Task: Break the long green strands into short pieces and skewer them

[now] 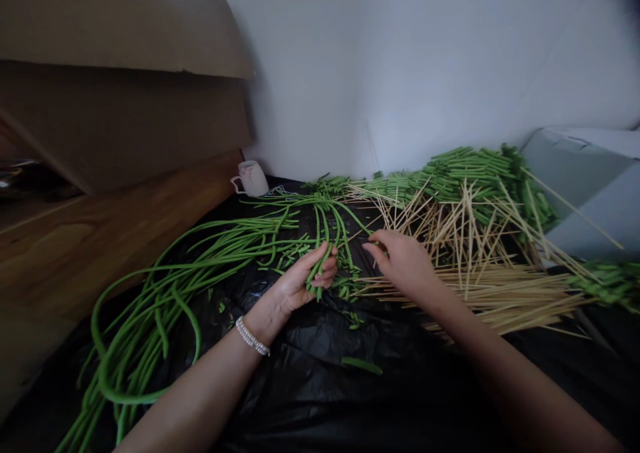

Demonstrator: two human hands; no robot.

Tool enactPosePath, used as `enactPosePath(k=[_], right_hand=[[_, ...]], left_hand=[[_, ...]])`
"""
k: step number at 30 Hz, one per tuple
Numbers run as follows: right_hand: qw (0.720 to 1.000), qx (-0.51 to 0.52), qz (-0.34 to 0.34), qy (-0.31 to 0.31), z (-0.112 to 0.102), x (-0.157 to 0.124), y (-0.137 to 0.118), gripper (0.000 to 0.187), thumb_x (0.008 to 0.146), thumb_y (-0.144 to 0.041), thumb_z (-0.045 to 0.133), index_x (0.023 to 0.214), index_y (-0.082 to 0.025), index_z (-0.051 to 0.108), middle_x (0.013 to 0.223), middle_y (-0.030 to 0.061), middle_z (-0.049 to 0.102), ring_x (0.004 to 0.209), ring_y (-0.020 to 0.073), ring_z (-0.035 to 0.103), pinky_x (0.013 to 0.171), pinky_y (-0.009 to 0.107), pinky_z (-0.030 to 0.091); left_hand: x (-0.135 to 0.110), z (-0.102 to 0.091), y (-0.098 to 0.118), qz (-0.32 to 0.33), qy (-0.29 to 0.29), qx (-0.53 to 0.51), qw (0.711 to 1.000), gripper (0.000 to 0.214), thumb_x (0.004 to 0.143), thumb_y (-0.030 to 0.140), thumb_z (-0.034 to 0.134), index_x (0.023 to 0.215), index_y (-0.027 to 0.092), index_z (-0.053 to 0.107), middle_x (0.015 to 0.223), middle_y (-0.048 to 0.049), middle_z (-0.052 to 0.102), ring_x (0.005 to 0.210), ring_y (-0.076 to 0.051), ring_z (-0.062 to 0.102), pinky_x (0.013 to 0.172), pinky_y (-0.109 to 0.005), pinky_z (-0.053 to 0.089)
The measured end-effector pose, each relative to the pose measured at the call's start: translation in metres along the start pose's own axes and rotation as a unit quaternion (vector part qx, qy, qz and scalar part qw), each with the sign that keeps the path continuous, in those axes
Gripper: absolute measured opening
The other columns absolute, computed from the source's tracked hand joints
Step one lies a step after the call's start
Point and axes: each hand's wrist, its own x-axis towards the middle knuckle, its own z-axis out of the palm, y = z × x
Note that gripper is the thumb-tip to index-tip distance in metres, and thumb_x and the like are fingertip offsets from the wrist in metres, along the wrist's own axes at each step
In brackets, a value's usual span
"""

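A: What lies nearest?
B: One short green bean piece (361, 365), alone on the crinkled black plastic sheet (300, 399).
A: And the left hand (304, 278)?
B: Curled closed, palm up, around several long, slender green beans (327, 227). Their long axis runs away from the person, bending at the far end.
A: The right hand (403, 259)?
B: Just right of that bunch, fingers bent, thumb and forefinger close together by the tip of one arching bean. I can't tell whether they pinch it.
A: Farther off?
B: Thin tan wooden sticks (500, 289) spread to the right; beyond, a heap of short green bean lengths (465, 169), and a pale handled mug (253, 178) far left.
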Motion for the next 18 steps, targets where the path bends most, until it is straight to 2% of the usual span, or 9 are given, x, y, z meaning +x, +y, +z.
enactPosePath(k=[3, 6, 9, 13, 16, 18], right_hand=[[0.984, -0.143, 0.049, -0.095, 0.001, 0.001, 0.014, 0.020, 0.091, -0.027, 0.050, 0.090, -0.016, 0.067, 0.091, 0.0143, 0.070, 0.081, 0.0251, 0.067, 0.064, 0.032, 0.046], [0.971, -0.170, 0.072, -0.150, 0.009, -0.002, 0.018, 0.018, 0.088, -0.023, 0.053, 0.087, -0.013, 0.068, 0.090, 0.0171, 0.070, 0.082, 0.0279, 0.069, 0.066, 0.033, 0.047], [0.973, -0.153, 0.083, -0.153, 0.016, -0.005, 0.019, 0.016, 0.084, -0.015, 0.054, 0.089, -0.011, 0.068, 0.090, 0.0190, 0.069, 0.083, 0.0310, 0.069, 0.069, 0.036, 0.048], [0.979, -0.098, 0.108, -0.140, 0.017, -0.003, 0.023, 0.025, 0.079, -0.007, 0.052, 0.097, -0.009, 0.068, 0.089, 0.0196, 0.069, 0.087, 0.0315, 0.067, 0.073, 0.038, 0.048], [0.985, -0.027, 0.115, -0.125, 0.013, 0.004, 0.024, 0.033, 0.079, -0.012, 0.053, 0.110, -0.013, 0.066, 0.088, 0.0126, 0.070, 0.085, 0.0241, 0.066, 0.073, 0.032, 0.048], [0.980, 0.075, 0.129, -0.131, 0.009, 0.008, 0.023, 0.037, 0.081, -0.020, 0.055, 0.117, -0.015, 0.063, 0.078, 0.0057, 0.069, 0.069, 0.0172, 0.064, 0.062, 0.026, 0.047]], left_hand=[[0.003, -0.004, 0.005, 0.021, 0.017, -0.078, 0.997, 0.019, 0.091, 0.029, 0.056, 0.086, 0.010, 0.057, 0.060, 0.0048, 0.039, 0.046, -0.004, 0.037, 0.037, -0.012, 0.029], [0.005, -0.006, 0.007, 0.023, 0.034, -0.129, 0.991, 0.021, 0.095, 0.029, 0.049, 0.086, 0.011, 0.056, 0.060, 0.0036, 0.041, 0.051, -0.006, 0.043, 0.043, -0.014, 0.038], [0.005, -0.006, 0.008, 0.009, 0.043, -0.170, 0.984, 0.024, 0.097, 0.030, 0.044, 0.089, 0.010, 0.056, 0.062, 0.0019, 0.044, 0.054, -0.007, 0.046, 0.048, -0.015, 0.044], [0.003, -0.004, 0.010, -0.007, 0.072, -0.208, 0.975, 0.021, 0.098, 0.024, 0.040, 0.096, 0.011, 0.057, 0.070, -0.0012, 0.049, 0.057, -0.006, 0.051, 0.046, -0.011, 0.044], [0.003, -0.005, 0.011, 0.006, 0.078, -0.184, 0.980, 0.018, 0.097, 0.017, 0.042, 0.105, 0.012, 0.057, 0.071, -0.0006, 0.048, 0.053, -0.004, 0.048, 0.039, -0.008, 0.036], [0.003, -0.007, 0.010, 0.024, 0.064, -0.146, 0.987, 0.018, 0.095, 0.013, 0.044, 0.108, 0.012, 0.057, 0.070, 0.0010, 0.046, 0.049, -0.003, 0.044, 0.036, -0.008, 0.031]])
